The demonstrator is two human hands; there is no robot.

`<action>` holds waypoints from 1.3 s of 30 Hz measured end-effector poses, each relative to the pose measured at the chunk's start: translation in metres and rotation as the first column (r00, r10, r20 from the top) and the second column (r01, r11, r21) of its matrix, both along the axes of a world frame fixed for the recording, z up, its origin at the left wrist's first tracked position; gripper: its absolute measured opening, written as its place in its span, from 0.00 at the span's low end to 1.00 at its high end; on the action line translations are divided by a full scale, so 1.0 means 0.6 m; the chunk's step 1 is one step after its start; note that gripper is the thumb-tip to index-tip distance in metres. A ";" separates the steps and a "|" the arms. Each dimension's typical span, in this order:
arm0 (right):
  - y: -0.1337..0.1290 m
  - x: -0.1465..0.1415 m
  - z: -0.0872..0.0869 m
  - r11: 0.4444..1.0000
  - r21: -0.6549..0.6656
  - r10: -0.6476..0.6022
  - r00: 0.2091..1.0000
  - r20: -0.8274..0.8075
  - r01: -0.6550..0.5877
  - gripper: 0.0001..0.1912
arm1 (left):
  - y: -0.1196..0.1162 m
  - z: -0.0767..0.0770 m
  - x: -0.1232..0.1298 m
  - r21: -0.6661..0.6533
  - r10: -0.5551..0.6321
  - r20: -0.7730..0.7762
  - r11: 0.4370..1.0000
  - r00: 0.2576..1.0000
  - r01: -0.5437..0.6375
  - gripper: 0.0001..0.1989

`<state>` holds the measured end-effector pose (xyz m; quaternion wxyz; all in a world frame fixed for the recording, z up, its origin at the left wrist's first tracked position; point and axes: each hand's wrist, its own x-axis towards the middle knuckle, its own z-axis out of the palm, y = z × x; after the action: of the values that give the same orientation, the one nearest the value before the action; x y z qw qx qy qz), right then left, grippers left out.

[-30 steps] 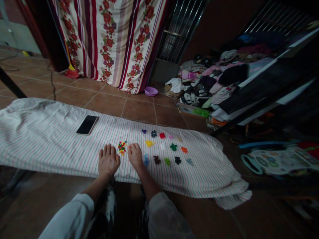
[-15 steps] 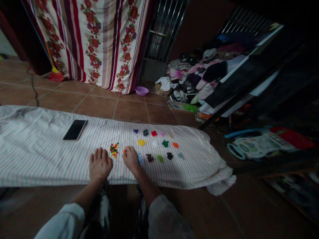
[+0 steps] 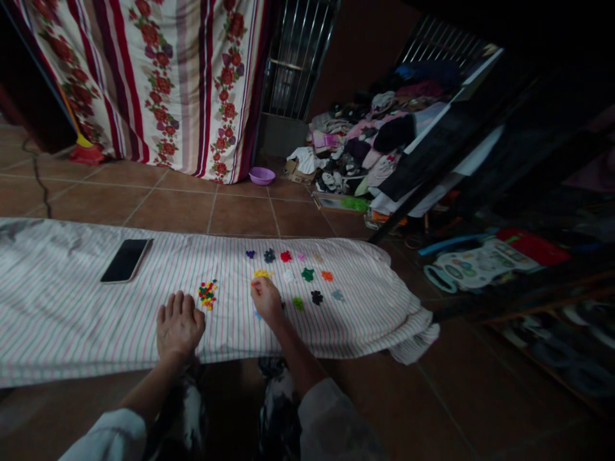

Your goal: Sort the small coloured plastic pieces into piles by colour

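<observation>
My left hand [image 3: 180, 326] rests palm down on the striped cloth [image 3: 235, 326], its fingers stretched out. Just beyond its fingertips lies a mixed pile of small red, yellow, green and orange pieces [image 3: 207, 294]. My right hand [image 3: 267, 299] is pinched, with a small orange piece [image 3: 254, 283] showing at its fingertips. It is over the sorted piles, close to the yellow pieces [image 3: 262, 273], and partly hides the light blue pieces [image 3: 258, 315]. To its right lie lime green pieces [image 3: 298, 303], black pieces [image 3: 316, 297], dark green pieces [image 3: 307, 274] and orange pieces [image 3: 327, 276].
A phone [image 3: 126, 260] lies on the cloth at the left. Red pieces [image 3: 286, 256] and purple pieces [image 3: 250, 254] sit in the far row. Beyond are a purple basin [image 3: 262, 175], a floral curtain [image 3: 168, 89] and heaped clothes [image 3: 365, 141].
My right hand has moved right and away from the mixed pile, toward the yellow pieces, still pinched. My left hand stays flat beside the mixed pile. The whole view has shifted somewhat.
</observation>
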<state>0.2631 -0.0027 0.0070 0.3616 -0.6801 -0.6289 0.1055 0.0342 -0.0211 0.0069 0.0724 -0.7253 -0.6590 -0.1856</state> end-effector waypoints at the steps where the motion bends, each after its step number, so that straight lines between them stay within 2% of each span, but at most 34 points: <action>1: -0.002 0.012 0.001 1.000 0.023 -0.012 1.000 -0.020 0.013 0.07 | 0.000 0.001 0.000 0.000 -0.003 0.000 1.000 1.000 0.003 0.22; 5: -0.013 0.065 0.004 0.989 0.097 -0.098 0.990 -0.101 0.107 0.08 | 0.000 0.001 0.000 0.006 -0.008 0.006 1.000 1.000 0.008 0.22; 9: -0.025 0.131 0.011 0.974 0.087 -0.196 0.970 -0.145 0.210 0.09 | -0.001 0.002 0.000 0.010 -0.011 0.005 1.000 1.000 0.011 0.22; 15: -0.036 0.245 0.029 0.910 0.037 -0.411 0.909 -0.060 0.414 0.10 | 0.000 0.001 0.000 0.009 -0.007 -0.021 1.000 1.000 0.007 0.23; 21: -0.046 0.335 0.036 0.847 -0.026 -0.524 0.843 0.117 0.530 0.12 | 0.002 -0.004 -0.001 0.023 -0.005 -0.009 1.000 1.000 0.005 0.22; 26: -0.040 0.369 0.034 0.819 -0.079 -0.545 0.814 0.198 0.568 0.14 | 0.001 -0.001 0.000 0.001 -0.004 0.006 1.000 1.000 0.004 0.23; 39: -0.012 0.396 0.014 0.804 -0.145 -0.526 0.803 0.281 0.577 0.15 | 0.003 -0.004 -0.001 -0.008 0.004 -0.018 1.000 1.000 -0.004 0.24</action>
<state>0.5008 -0.0097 0.0155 0.2236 -0.8778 -0.4235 -0.0131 0.0336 -0.0196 0.0047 0.0759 -0.7260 -0.6604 -0.1763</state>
